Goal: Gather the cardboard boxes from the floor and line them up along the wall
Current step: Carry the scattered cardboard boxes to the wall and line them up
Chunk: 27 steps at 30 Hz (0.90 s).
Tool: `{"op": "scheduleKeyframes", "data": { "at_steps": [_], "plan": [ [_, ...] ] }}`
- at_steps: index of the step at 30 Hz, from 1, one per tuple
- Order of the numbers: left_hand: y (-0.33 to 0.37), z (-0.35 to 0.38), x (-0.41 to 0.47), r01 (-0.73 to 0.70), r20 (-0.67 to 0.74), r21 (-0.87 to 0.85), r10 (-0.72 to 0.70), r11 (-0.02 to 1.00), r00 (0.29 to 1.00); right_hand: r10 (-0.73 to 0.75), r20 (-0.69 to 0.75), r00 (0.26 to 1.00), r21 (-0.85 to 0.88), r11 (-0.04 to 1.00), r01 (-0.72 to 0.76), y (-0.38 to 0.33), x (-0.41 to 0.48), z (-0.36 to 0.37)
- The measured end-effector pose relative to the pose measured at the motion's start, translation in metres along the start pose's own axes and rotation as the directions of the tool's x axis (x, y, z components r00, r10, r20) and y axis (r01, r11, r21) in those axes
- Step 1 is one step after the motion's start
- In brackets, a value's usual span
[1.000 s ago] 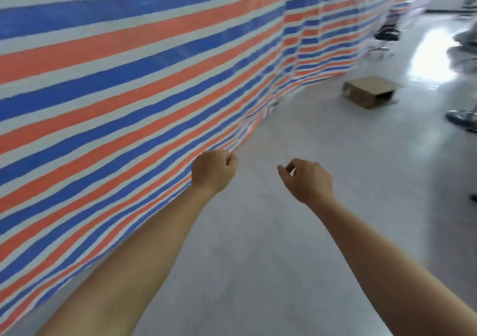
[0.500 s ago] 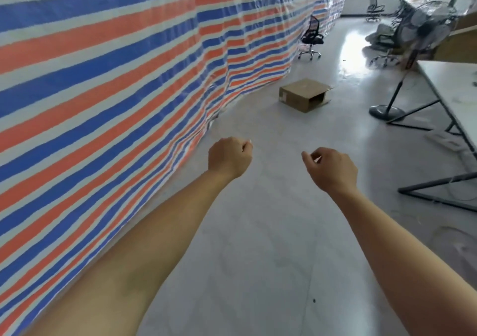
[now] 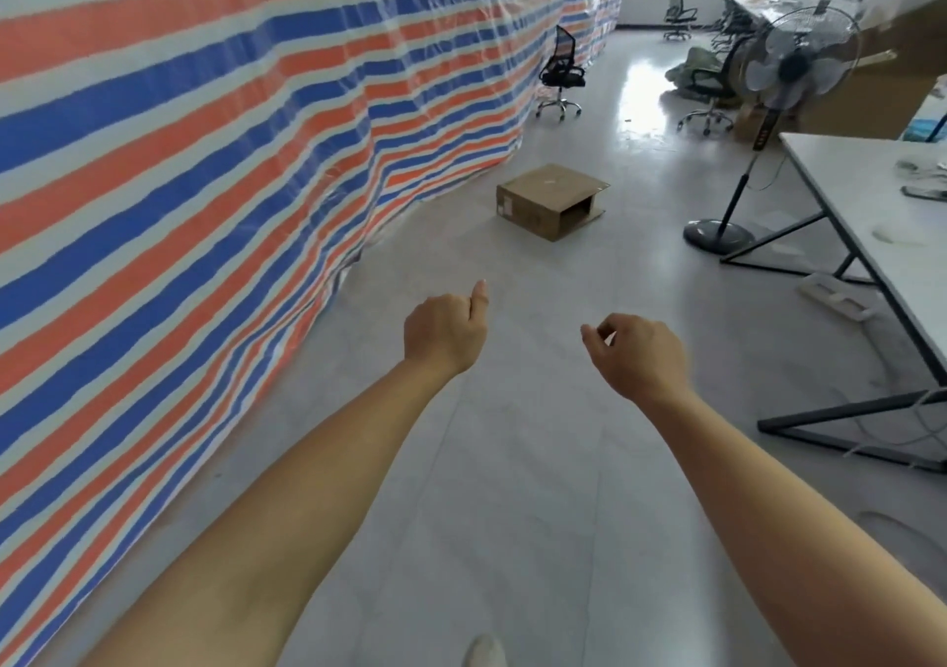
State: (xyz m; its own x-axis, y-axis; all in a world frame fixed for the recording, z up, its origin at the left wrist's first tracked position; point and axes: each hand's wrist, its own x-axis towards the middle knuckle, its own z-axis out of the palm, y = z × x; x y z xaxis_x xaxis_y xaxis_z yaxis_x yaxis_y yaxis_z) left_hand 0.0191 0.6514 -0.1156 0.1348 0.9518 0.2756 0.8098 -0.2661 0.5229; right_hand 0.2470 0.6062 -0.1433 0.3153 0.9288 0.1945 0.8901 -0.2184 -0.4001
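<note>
Grey floor [image 3: 512,461] lies under two bare forearms stretched forward side by side. The left hand [image 3: 445,331] has its fingers curled tight into the palm with the thumb poking forward, and it grips nothing. The right hand [image 3: 640,354] has its fingers loosely bent, thumb near the forefinger, and is likewise empty. The hands are apart, with bare floor showing between them. A pale shoe tip [image 3: 484,653] shows at the bottom edge.

Ahead of the hands and well apart from them, one flat cardboard box [image 3: 548,197] lies on the floor. Its open end faces right with a flap hanging out, and a small label sits on its left end face. It rests near the foot of the blue, orange and white striped sheet [image 3: 205,154] that covers the wall on the left, but does not touch it.

To the right stands a white bench [image 3: 871,195] on dark legs, with a power strip [image 3: 832,295] on the floor beside them. A standing fan [image 3: 799,69] is just beyond the bench corner. A black office chair [image 3: 561,75] sits farther along the striped sheet.
</note>
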Motion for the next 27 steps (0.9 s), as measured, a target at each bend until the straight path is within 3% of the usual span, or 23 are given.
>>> {"op": "scheduleKeyframes", "data": {
  "at_steps": [8, 13, 19, 27],
  "plan": [
    [0.048, 0.078, 0.218, -0.044, 0.071, -0.015, 0.045, 0.999, 0.996, 0.069, -0.005, 0.998, -0.042, 0.997, -0.069, 0.057, 0.202, 0.008],
    [0.092, 0.180, 0.372, -0.064, 0.104, -0.028, 0.067, 0.998, 0.992, 0.115, -0.034, 0.993, -0.032, 0.993, -0.116, 0.130, 0.361, 0.033],
    [0.137, 0.271, 0.535, 0.005, 0.070, -0.023, -0.003, 1.000, 0.998, 0.093, 0.020, 0.996, -0.044, 0.995, -0.092, 0.189, 0.553, 0.045],
    [0.146, 0.344, 0.718, 0.082, 0.051, -0.026, -0.080, 0.996, 0.995, 0.042, 0.121, 0.992, -0.043, 0.998, -0.037, 0.210, 0.767, 0.069]
  ]
}}
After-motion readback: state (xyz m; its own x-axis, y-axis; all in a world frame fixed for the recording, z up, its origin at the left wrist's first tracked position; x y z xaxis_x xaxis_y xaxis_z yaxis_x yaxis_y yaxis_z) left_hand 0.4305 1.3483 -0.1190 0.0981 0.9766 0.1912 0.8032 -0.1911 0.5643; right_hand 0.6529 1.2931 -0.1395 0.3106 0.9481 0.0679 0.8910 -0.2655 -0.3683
